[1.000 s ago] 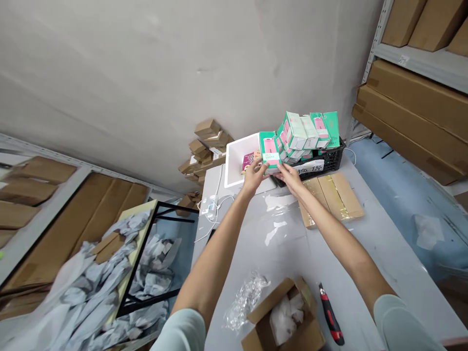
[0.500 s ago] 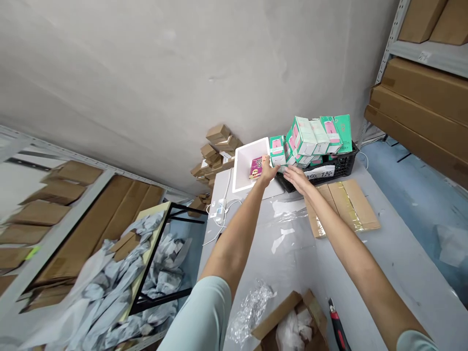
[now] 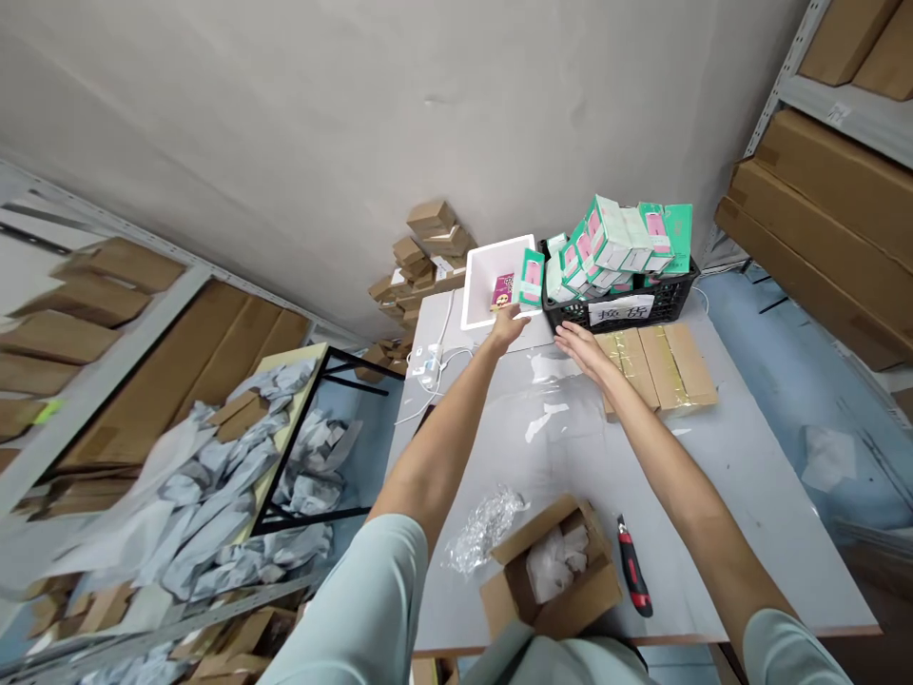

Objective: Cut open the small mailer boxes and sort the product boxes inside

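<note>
My left hand (image 3: 508,326) is closed at the lower left corner of a green-and-pink carton (image 3: 530,278), which tilts over the right side of a white open bin (image 3: 476,309). Part of the grip is hidden. Inside the bin lies a purple packet (image 3: 502,290) with printed characters. My right hand (image 3: 581,347), fingers stretched out and holding nothing, hovers just in front of a black plastic crate (image 3: 669,303). Similar green, white and pink cartons (image 3: 606,233) are heaped in that crate, above a white paper label.
Flattened-looking brown cartons (image 3: 660,371) lie before the crate. Nearer are an open cardboard box (image 3: 599,595), crumpled clear plastic (image 3: 485,533) and a red-and-black utility knife (image 3: 633,571). A white power strip (image 3: 426,366) with cables sits left. Shelves (image 3: 848,114) flank the table.
The green-and-pink carton and my left hand have moved left, from the crate's end to over the white bin. My right hand stays open near the crate; the view has tilted down.
</note>
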{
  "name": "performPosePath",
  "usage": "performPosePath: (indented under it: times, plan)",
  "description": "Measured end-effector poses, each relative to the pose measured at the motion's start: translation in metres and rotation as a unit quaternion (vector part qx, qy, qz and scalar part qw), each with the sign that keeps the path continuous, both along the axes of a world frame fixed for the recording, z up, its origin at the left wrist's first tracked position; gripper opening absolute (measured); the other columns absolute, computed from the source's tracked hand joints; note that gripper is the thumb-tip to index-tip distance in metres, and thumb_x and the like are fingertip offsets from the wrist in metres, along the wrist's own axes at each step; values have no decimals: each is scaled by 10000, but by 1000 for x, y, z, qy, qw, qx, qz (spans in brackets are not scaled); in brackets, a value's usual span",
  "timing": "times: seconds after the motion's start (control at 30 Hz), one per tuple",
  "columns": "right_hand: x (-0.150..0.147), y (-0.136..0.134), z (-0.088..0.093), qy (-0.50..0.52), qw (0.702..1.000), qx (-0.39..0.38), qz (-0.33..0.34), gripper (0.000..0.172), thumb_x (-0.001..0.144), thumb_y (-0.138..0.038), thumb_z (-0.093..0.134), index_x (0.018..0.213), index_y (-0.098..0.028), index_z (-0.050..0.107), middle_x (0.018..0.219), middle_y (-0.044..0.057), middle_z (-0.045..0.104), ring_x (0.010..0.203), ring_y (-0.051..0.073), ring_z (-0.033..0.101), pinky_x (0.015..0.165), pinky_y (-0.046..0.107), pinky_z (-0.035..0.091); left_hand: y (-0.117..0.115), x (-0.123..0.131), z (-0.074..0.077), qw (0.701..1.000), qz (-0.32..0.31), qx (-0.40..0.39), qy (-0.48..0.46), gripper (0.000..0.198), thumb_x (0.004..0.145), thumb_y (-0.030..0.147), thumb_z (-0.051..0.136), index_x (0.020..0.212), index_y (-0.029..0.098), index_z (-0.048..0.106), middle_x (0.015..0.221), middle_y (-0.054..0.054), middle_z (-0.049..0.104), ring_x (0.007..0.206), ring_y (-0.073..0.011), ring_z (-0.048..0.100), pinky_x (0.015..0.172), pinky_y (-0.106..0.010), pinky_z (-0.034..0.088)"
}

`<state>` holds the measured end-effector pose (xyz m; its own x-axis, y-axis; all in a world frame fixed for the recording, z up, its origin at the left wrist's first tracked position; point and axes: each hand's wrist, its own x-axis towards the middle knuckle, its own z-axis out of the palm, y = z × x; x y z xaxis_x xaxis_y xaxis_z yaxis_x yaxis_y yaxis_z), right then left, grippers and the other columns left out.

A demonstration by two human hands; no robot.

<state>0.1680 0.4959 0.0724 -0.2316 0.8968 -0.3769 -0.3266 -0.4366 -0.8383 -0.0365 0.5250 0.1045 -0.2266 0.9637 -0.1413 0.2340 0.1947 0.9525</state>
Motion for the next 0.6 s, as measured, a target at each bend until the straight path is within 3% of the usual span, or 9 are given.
performPosePath:
  times: [0.1, 0.17, 0.33, 0.43, 0.5, 0.6]
  plan:
    - [3, -23, 12, -33, 999, 15, 3, 545, 935, -315, 857, 1454, -221, 721, 1467, 143, 769, 1383, 272, 741, 1248, 481, 579, -43, 7, 0, 999, 2, -32, -18, 482, 896, 131, 778, 1373, 114, 712, 1602, -261, 666, 1446, -343, 688, 1258, -551, 511]
    - [12, -51, 17, -59, 997, 40, 14, 570, 903, -359, 899, 1434, -226, 741, 1512, 160, 750, 1426, 297, 713, 1248, 498, 578, -87, 12, -4, 999, -18, -22, -28, 433, 921, 134, 746, 1354, 130, 737, 1575, -227, 702, 1441, -328, 700, 1264, -514, 518]
    - [48, -156, 9, -125, 989, 67, 46, 653, 807, -503, 960, 1367, -222, 780, 1532, 191, 742, 1483, 358, 674, 1261, 567, 550, -226, 21, -27, 997, -67, 14, -31, 343, 963, 244, 733, 1300, 215, 792, 1478, -136, 783, 1448, -316, 703, 1281, -539, 518]
    - [60, -215, -1, -174, 982, 48, 56, 708, 743, -564, 973, 1327, -208, 790, 1513, 217, 749, 1424, 384, 718, 1261, 620, 532, -293, 23, -40, 997, -58, -15, -38, 315, 944, 297, 769, 1250, 240, 815, 1428, -114, 808, 1399, -317, 735, 1296, -553, 510]
    - [59, -243, -7, -195, 978, 40, 59, 719, 723, -588, 963, 1306, -203, 791, 1495, 227, 756, 1397, 393, 736, 1252, 641, 530, -321, 23, -43, 997, -51, -30, -51, 316, 936, 308, 780, 1240, 234, 818, 1428, -123, 808, 1394, -327, 739, 1302, -560, 505]
    - [47, -263, -11, -206, 975, 44, 72, 685, 732, -583, 943, 1287, -211, 790, 1481, 219, 765, 1391, 389, 739, 1239, 641, 538, -341, 22, -37, 996, -56, -21, -69, 325, 955, 310, 767, 1268, 234, 812, 1459, -125, 795, 1427, -327, 723, 1316, -556, 491]
